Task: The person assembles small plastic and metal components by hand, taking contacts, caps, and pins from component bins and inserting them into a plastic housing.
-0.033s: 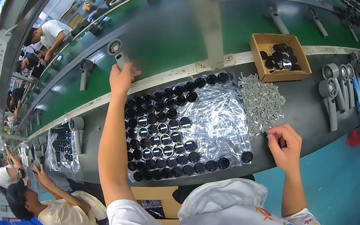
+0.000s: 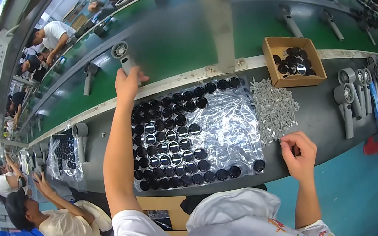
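My left hand (image 2: 127,85) reaches out over the green conveyor belt (image 2: 177,37) and grips the handle of a grey handheld fan body (image 2: 121,55), whose round head points away from me. My right hand (image 2: 299,153) is near the bench's front edge with its fingers pinched together beside a heap of small grey plastic parts (image 2: 272,108); a small piece may be between the fingertips. Between my arms lies a clear plastic sheet (image 2: 229,131) covered with rows of round black caps (image 2: 168,140).
A cardboard box (image 2: 293,61) with black caps sits at the belt's edge. Several grey fan bodies (image 2: 359,89) lie at the right of the bench, more ride the belt. A person (image 2: 53,219) works on my left; others sit across the belt.
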Tool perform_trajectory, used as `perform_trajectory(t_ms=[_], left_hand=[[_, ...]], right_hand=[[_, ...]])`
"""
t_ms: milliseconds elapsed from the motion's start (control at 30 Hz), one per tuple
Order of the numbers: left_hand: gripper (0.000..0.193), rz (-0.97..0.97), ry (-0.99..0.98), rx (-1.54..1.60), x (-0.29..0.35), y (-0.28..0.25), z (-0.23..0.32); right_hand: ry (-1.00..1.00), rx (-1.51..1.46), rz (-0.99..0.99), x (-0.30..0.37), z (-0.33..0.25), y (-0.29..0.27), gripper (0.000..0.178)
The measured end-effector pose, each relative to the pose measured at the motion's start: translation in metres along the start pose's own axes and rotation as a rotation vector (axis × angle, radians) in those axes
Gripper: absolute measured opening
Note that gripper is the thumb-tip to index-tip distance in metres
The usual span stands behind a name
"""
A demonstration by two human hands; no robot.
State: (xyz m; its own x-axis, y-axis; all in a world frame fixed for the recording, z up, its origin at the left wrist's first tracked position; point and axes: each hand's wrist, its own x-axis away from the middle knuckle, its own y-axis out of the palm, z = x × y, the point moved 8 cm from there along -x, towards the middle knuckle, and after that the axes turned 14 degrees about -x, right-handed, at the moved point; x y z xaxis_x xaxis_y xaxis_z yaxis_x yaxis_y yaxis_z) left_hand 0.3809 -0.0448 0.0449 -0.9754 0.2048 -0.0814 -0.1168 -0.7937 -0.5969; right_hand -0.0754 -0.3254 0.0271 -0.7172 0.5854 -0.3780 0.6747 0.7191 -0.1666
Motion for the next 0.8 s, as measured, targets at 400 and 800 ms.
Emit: perform_trajectory(t_ms=[400, 800], left_hand=[[0.084, -0.554, 0.125, 0.756, 0.244, 0.004, 0.084], [0.086, -0.343, -0.051, 0.782, 0.304, 0.060, 0.062]], right_hand=[[-0.028, -0.125, 0.047, 0.001, -0.001, -0.012, 0.015], [-0.540, -0.326, -0.471, -0.047, -0.109, 0.147, 0.035]])
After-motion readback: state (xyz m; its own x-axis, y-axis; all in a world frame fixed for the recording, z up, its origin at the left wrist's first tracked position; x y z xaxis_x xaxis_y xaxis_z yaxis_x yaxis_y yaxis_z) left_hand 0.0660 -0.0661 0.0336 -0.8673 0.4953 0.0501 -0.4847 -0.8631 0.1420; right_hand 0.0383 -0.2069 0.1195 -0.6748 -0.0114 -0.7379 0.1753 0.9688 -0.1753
